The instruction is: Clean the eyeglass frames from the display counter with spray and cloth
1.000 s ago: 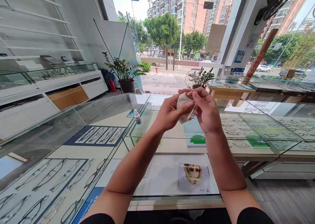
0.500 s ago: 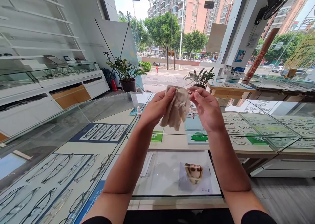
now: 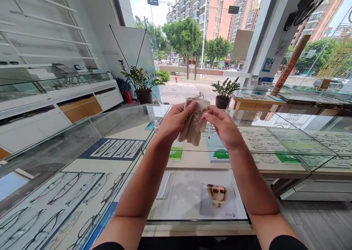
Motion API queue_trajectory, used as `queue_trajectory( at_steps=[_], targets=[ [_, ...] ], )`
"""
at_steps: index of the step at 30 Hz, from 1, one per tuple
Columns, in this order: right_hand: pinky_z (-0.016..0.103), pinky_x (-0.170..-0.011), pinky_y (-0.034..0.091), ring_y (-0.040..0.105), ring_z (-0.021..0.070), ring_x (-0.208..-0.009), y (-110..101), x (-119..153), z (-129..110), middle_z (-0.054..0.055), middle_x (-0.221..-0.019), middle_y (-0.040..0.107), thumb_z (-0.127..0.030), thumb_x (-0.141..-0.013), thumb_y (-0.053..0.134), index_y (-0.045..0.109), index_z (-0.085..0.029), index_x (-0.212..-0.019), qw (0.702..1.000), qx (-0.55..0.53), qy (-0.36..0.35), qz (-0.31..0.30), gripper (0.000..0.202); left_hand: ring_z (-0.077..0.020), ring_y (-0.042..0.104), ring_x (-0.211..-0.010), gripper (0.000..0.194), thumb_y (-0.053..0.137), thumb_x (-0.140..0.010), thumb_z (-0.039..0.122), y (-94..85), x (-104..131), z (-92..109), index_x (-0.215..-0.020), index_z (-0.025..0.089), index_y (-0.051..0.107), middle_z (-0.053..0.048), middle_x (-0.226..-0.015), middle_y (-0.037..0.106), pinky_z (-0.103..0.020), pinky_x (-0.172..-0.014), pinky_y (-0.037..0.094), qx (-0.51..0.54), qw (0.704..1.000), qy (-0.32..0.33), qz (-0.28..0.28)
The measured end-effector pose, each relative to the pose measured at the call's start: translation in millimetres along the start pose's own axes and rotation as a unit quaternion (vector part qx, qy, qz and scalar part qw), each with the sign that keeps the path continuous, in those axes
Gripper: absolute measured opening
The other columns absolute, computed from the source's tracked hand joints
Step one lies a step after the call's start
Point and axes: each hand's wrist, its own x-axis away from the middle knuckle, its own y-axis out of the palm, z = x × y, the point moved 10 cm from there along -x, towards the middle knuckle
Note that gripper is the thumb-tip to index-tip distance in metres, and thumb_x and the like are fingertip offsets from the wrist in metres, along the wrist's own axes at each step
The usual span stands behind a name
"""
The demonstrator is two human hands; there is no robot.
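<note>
My left hand point(image 3: 177, 120) is closed on a beige cleaning cloth point(image 3: 192, 131), thumb pressed on its top edge, and the cloth hangs down in folds. Between the thumb and fingers of my right hand point(image 3: 221, 127) is a thin wire-framed pair of eyeglasses point(image 3: 202, 96). The glasses lie against the right side of the cloth, with one rim showing above it. Both hands are raised over the glass counter, close together. Part of the frame is hidden by the cloth and fingers.
Below is a glass display counter point(image 3: 176, 224) with a leaflet point(image 3: 218, 201) inside. Rows of eyeglasses point(image 3: 66, 187) lie in the case at left, more at right. A small white bottle point(image 3: 156, 125) stands beyond my left wrist. Potted plants point(image 3: 143, 96) stand by the window.
My right hand has moved left towards the cloth, bringing the eyeglasses from beside it to against it. My left hand still grips the cloth in nearly the same place.
</note>
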Motion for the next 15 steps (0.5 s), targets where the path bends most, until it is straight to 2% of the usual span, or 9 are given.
queue_trajectory(
  at_steps=[6, 9, 12, 15],
  targets=[
    [0.033, -0.095, 0.047, 0.059, 0.0181, -0.095, -2, -2, 10, 0.0, -0.093, 0.069, -0.048, -0.094, 0.082, 0.078, -0.024, -0.086, 0.998, -0.055, 0.039, -0.001, 0.026, -0.0171, 0.075, -0.073, 0.043, 0.101, -0.078, 0.052, 0.3, 1, 3, -0.092, 0.015, 0.083, -0.008, -0.088, 0.082, -0.027, -0.071, 0.06, 0.015, 1.0, -0.003, -0.022],
    [0.033, -0.09, 0.048, 0.059, 0.0174, -0.09, 1, -2, 16, 0.001, -0.091, 0.071, -0.05, -0.089, 0.087, 0.08, -0.024, -0.084, 0.994, -0.088, 0.066, -0.006, 0.027, -0.0186, 0.076, -0.074, 0.04, 0.105, -0.074, 0.045, 3.6, 2, 6, -0.092, 0.016, 0.083, -0.007, -0.086, 0.082, -0.03, -0.073, 0.063, 0.005, 0.999, -0.009, -0.034],
    [0.033, -0.094, 0.05, 0.062, 0.0174, -0.092, 7, -1, 17, 0.001, -0.091, 0.072, -0.05, -0.087, 0.091, 0.082, -0.024, -0.085, 0.99, -0.119, 0.071, -0.019, 0.027, -0.0155, 0.071, -0.068, 0.043, 0.107, -0.069, 0.045, 5.2, 3, 11, -0.089, 0.016, 0.08, -0.004, -0.08, 0.078, -0.027, -0.067, 0.06, -0.01, 1.0, 0.011, -0.017],
    [0.034, -0.097, 0.051, 0.063, 0.0173, -0.092, 13, 0, 17, 0.0, -0.09, 0.073, -0.05, -0.085, 0.093, 0.083, -0.025, -0.085, 0.988, -0.135, 0.072, -0.026, 0.027, -0.0117, 0.062, -0.061, 0.048, 0.106, -0.069, 0.051, 5.9, 4, 17, -0.085, 0.016, 0.077, -0.001, -0.073, 0.073, -0.024, -0.058, 0.053, -0.025, 0.998, 0.051, 0.026]
  ],
)
